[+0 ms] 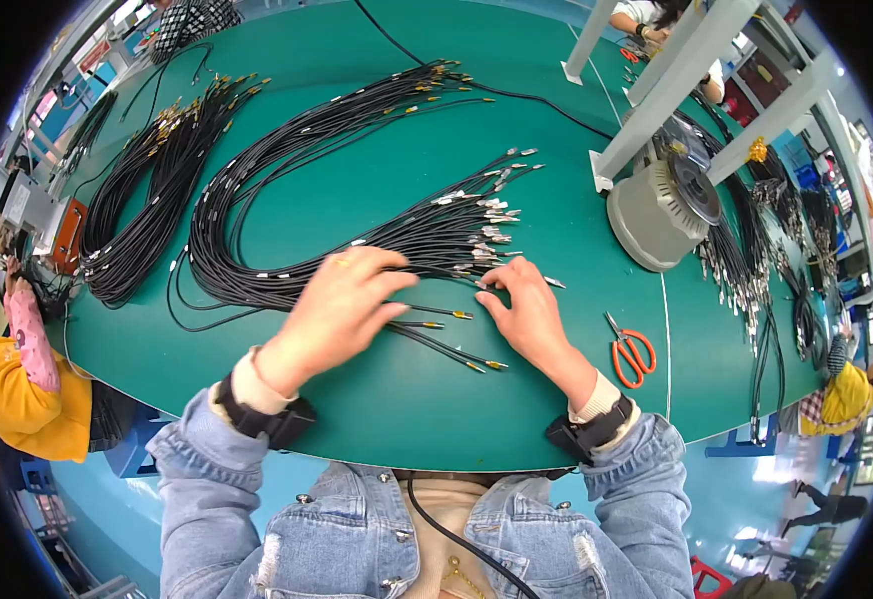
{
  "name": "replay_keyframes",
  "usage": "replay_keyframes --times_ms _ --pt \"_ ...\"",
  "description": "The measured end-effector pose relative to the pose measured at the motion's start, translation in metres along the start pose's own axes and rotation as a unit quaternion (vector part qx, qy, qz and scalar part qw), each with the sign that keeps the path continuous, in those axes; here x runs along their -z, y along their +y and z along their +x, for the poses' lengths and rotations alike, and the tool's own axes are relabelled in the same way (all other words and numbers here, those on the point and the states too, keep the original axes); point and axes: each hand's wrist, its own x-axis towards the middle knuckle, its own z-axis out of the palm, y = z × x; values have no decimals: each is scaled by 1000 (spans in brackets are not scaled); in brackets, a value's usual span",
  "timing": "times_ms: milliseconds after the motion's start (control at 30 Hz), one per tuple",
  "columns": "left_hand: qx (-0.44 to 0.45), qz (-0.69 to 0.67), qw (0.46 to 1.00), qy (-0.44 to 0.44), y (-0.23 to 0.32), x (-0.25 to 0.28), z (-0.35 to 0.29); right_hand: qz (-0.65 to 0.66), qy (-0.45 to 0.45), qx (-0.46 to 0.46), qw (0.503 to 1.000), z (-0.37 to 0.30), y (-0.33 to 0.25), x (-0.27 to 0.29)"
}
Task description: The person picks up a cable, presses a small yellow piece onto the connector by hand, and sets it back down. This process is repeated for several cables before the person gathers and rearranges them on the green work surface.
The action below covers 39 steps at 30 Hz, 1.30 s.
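Observation:
A large bundle of thin black cables (pixel 219 200) lies curved in a U on the green table, one set of ends tipped silver and the other yellowish. My left hand (pixel 342 304) rests over the bundle's near side, fingers bent and apart, closing on nothing that I can see. Pinched between the thumb and forefinger of my right hand (pixel 526 314) is a cable end (pixel 480 284) beside the silver tips. Several cables with yellow-marked tips (pixel 461 315) lie apart from the bundle, between and below my hands. Orange-handled snips (pixel 633 352) lie partly open right of my right hand.
Another looped cable bundle (pixel 147 200) lies at the left. A grey motor-like machine (pixel 656 205) stands at the right by metal posts (pixel 676 90), with more hanging cables (pixel 741 265) beyond. Other people sit around the table, one in a yellow garment (pixel 32 399) at left.

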Motion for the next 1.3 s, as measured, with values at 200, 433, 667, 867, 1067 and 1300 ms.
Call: replay_keyframes --times_ms 200,433,667,867,1067,1300 --pt "-14 -80 997 -18 20 -46 40 44 -19 -1 999 -1 -7 16" --pt "188 -364 912 17 49 -76 12 43 -41 79 995 -14 -16 44" --pt "289 -456 841 23 49 -76 12 406 209 -228 860 12 32 97" --pt "276 -462 842 36 47 -69 23 560 369 -299 678 58 83 133" --pt "263 -456 849 43 49 -65 20 530 408 -327 667 81 88 129" --pt "226 -440 866 73 52 -67 20 553 365 -291 690 73 82 133"
